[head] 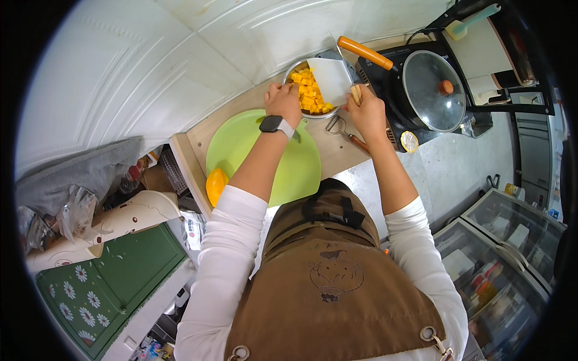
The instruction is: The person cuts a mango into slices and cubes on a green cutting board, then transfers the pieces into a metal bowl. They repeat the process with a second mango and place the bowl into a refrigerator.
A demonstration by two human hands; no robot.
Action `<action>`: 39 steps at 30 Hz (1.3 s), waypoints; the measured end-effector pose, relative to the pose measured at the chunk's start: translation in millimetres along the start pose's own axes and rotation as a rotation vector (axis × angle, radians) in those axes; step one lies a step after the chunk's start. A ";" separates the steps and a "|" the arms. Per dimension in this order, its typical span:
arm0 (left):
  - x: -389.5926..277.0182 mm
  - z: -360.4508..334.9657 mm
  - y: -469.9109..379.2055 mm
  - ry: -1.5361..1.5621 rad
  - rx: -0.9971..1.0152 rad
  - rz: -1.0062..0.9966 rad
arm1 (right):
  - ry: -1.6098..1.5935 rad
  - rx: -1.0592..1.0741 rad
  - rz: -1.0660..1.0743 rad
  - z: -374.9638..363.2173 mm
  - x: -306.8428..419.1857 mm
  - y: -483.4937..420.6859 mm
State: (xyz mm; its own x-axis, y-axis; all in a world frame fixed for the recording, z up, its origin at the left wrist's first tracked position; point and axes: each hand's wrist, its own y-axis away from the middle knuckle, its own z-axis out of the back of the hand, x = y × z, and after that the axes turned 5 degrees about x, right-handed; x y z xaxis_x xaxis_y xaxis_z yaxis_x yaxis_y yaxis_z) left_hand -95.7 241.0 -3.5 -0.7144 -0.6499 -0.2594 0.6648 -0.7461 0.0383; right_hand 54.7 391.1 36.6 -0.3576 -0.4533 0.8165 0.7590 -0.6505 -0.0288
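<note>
My right hand (366, 110) grips the wooden handle (356, 94) of a cleaver, whose broad pale blade (328, 79) is tilted over a round metal bowl (321, 117). Yellow-orange cubes (308, 92) of a fruit or vegetable fill the visible part of the bowl, and some lie against the blade. My left hand (283, 103) is at the bowl's left rim beside the cubes; its grip is partly hidden. Under my left forearm lies a green cutting board (244, 149). A larger yellow piece (217, 186) rests at its left edge.
A wire-headed tool (336, 125) with a wooden handle lies below the bowl. On the right, a lidded pan (433, 90) with an orange handle (365, 52) stands on a black cooktop (384, 85). A white wall (235, 40) closes off the far side. Glass-topped cabinets (492, 261) stand at lower right.
</note>
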 end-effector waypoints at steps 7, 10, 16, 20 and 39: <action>-5.4 28.0 -2.8 0.286 -0.159 -0.007 | -0.152 0.031 -0.195 10.8 1.1 0.2; -21.0 34.5 -20.5 0.502 -0.309 -0.177 | -0.249 0.073 -0.246 12.1 2.9 0.3; -37.1 30.3 -31.1 0.528 -0.146 -0.338 | -0.377 0.053 -0.239 10.2 9.0 -3.0; -38.5 18.8 -14.4 0.571 -0.112 -0.386 | -0.387 -0.060 -0.171 7.6 12.3 -12.9; 66.1 70.3 129.1 0.509 -0.312 0.117 | -0.187 0.590 -0.272 -3.5 -4.0 79.8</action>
State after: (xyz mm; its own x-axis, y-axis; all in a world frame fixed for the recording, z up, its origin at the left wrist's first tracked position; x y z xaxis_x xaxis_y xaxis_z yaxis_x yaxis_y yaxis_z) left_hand -72.5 91.5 52.1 -0.4894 -0.5167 -0.7025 0.8203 -0.5461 -0.1698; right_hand 114.8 338.9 29.1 -0.5179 -0.1728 0.8378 0.8444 -0.2605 0.4682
